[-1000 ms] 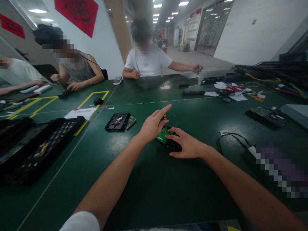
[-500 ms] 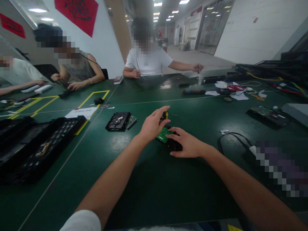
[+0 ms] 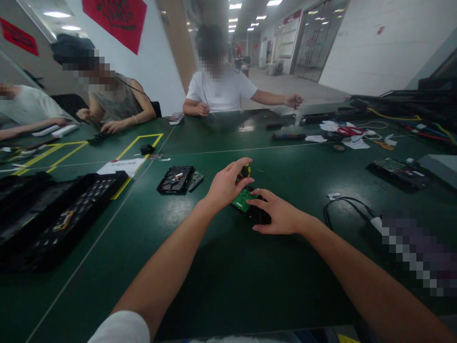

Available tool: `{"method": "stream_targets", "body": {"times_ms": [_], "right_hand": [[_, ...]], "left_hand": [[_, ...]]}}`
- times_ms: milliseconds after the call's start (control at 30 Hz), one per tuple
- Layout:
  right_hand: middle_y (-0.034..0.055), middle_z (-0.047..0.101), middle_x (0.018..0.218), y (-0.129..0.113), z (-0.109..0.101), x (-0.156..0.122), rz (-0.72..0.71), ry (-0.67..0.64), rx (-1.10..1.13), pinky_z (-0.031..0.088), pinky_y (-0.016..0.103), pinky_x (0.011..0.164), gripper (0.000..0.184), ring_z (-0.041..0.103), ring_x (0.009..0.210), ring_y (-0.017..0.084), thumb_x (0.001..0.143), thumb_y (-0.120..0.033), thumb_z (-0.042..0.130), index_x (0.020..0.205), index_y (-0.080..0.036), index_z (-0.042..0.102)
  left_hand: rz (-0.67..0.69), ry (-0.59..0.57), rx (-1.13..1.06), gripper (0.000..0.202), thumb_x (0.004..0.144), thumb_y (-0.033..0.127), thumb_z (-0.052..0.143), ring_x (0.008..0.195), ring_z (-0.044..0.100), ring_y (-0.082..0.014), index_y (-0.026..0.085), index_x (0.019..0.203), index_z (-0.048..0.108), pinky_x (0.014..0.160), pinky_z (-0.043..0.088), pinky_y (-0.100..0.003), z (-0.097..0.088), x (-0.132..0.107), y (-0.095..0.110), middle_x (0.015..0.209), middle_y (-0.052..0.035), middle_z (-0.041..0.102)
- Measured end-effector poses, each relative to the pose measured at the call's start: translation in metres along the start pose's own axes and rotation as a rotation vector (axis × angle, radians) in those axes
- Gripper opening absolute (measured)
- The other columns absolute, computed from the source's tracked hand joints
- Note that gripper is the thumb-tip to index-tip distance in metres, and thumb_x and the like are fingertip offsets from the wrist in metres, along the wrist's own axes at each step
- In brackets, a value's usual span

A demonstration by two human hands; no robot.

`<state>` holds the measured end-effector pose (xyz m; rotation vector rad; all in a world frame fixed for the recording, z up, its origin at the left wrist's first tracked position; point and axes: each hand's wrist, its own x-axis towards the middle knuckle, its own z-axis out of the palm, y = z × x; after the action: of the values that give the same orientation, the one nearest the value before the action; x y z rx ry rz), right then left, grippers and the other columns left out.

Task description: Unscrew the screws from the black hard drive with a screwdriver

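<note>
Between the fingers and thumb of my left hand [image 3: 226, 185] is the yellow-and-black handle of a screwdriver [image 3: 247, 169], held upright; its tip is hidden behind the hand. Below it lies a black hard drive [image 3: 263, 218] with a green circuit board [image 3: 243, 200] facing up. My right hand [image 3: 280, 213] grips the drive from the right, its fingers on the board and its thumb at the near edge. A few tiny screws [image 3: 260, 171] lie on the table just beyond the drive.
To the left sit another hard drive [image 3: 174, 180] and a loose circuit board [image 3: 196, 181]. Black trays [image 3: 82, 209] stand farther left. On the right are a third drive [image 3: 398, 172], a black cable [image 3: 325, 209] and a grey box [image 3: 441, 166]. Co-workers sit across the green table [image 3: 285, 286].
Yellow markings on the screwdriver's handle face a slightly different way. Both hands and the hard drive stay in nearly the same place.
</note>
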<state>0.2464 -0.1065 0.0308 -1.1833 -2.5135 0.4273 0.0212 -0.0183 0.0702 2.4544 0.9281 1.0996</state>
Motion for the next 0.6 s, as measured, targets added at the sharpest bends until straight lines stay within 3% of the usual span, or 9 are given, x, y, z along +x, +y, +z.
{"method": "stream_targets", "body": {"times_ms": [433,600], "right_hand": [[0.0187,0.043,0.158,0.0,0.0001,-0.0002,0.005,-0.002,-0.006,0.039,0.059,0.121,0.079,0.042,0.147,0.041,0.084,-0.059,0.078,0.15,-0.021,0.056],[0.0185,0.043,0.157,-0.0003,-0.0004,0.0005,-0.003,0.002,-0.012,0.039,0.059,0.121,0.079,0.042,0.147,0.04,0.085,-0.058,0.078,0.15,-0.021,0.056]], "left_hand": [[0.041,-0.038,0.013,0.057,0.099,0.025,0.066,0.091,0.07,-0.0184,0.03,0.153,0.046,0.089,0.059,-0.035,-0.0037,0.0,0.0022,0.119,-0.006,0.07],[0.032,-0.053,-0.031,0.06,0.1,0.022,0.063,0.104,0.071,-0.0206,0.03,0.156,0.042,0.095,0.058,-0.035,-0.0051,0.0003,0.0018,0.127,-0.0067,0.071]]}}
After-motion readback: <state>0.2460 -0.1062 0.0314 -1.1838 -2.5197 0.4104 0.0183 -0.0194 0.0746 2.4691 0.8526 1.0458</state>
